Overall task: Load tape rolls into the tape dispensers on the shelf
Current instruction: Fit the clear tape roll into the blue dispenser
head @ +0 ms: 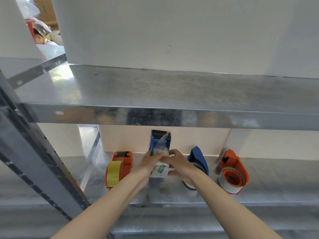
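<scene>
You seem to be on the last of four: your left hand (148, 163) and right hand (180, 163) have their fingers curled round the printed tape roll (160, 171) at the middle blue dispenser (159, 136) on the shelf (267, 190), while the left orange dispenser (123, 156), right blue dispenser (198, 156) and right orange dispenser (233, 163) already look loaded.

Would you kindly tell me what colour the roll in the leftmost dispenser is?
Yellow: the roll in the orange dispenser, head view.

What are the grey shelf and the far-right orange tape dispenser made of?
Grey shelf: likely galvanised sheet steel; mottled, semi-shiny, blurred reflections. Far-right orange tape dispenser: probably moulded plastic; uniform saturated colour, smooth rounded edges.
</scene>
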